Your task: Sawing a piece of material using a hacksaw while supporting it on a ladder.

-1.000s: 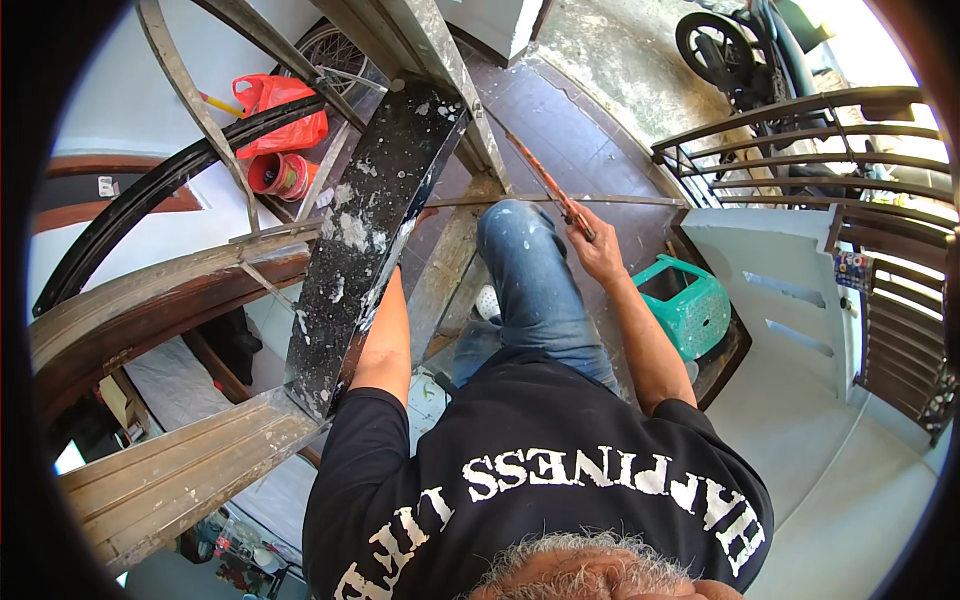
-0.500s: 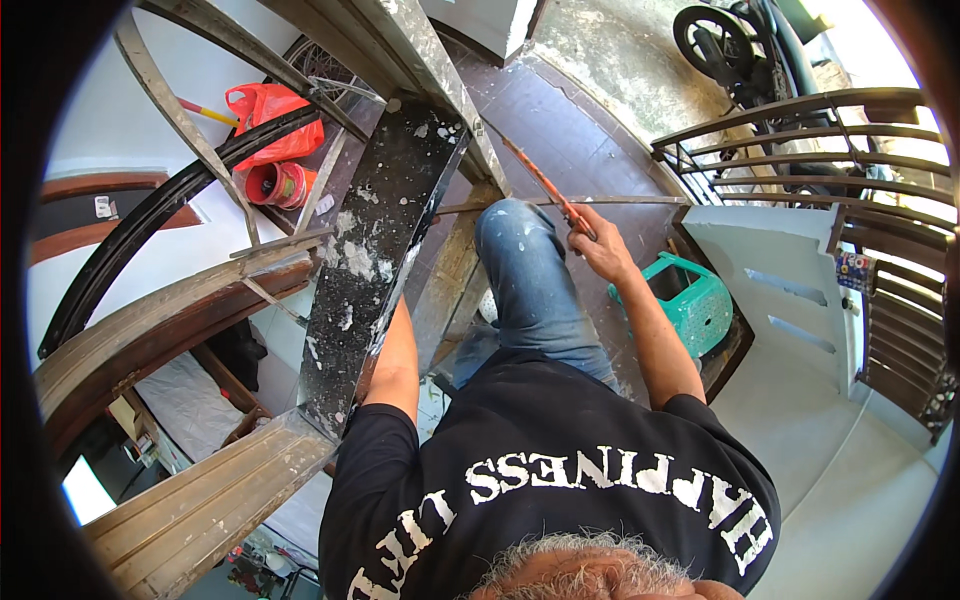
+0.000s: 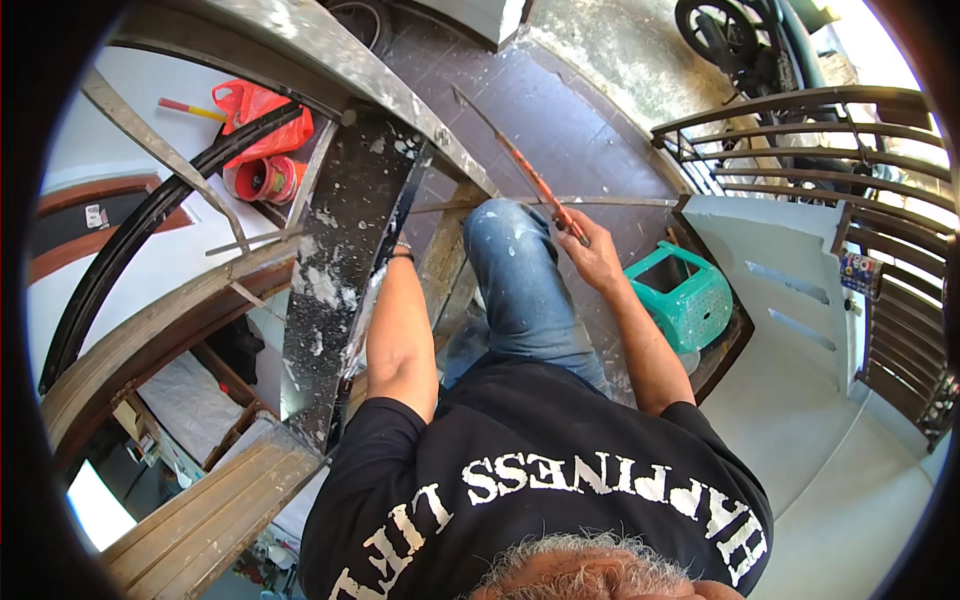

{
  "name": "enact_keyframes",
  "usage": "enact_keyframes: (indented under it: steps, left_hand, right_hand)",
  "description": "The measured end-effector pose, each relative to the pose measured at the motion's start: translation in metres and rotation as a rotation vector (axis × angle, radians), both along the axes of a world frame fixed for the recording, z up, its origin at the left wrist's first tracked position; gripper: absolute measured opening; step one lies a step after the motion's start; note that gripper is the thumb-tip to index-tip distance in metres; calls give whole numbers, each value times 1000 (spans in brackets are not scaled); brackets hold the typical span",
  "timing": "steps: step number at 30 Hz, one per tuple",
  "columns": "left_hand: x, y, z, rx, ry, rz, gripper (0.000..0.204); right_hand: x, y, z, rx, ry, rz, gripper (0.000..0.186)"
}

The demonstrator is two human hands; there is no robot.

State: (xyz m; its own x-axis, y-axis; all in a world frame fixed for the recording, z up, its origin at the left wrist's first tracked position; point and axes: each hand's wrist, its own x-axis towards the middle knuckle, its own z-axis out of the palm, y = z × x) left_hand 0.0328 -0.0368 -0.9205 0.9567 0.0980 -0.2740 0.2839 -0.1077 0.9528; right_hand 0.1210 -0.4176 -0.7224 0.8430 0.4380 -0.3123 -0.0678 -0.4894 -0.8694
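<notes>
Orange along its length, a slender tool (image 3: 527,172) sat in the right hand (image 3: 594,254), beside the denim-clad knee (image 3: 505,240).
The right fingers were wrapped round its near end; the left hand (image 3: 402,245) was mostly hidden by a paint-spattered black board (image 3: 335,225), its grip impossible to tell. Left of the board were an open red bucket (image 3: 287,182), contents unclear, and a red plastic bag (image 3: 250,107) just beside it.

White capital lettering (image 3: 550,470), black shirt (image 3: 560,420) back

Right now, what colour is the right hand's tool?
The tool is orange, darker toward its tip; best in head view.
</notes>
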Motion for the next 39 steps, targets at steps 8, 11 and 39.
enact_keyframes:
  steps: [8, 11, 39]
  left_hand:
    - [-182, 132, 118, 357, 170, 382, 30]
    - [-195, 133, 123, 389, 177, 431, 30]
    - [-18, 7, 15, 219, 128, 130, 31]
  right_hand:
    - [-3, -15, 17, 108, 94, -93, 37]
    - [5, 2, 31, 5, 65, 17, 37]
    - [-13, -28, 84, -239, 73, -36, 33]
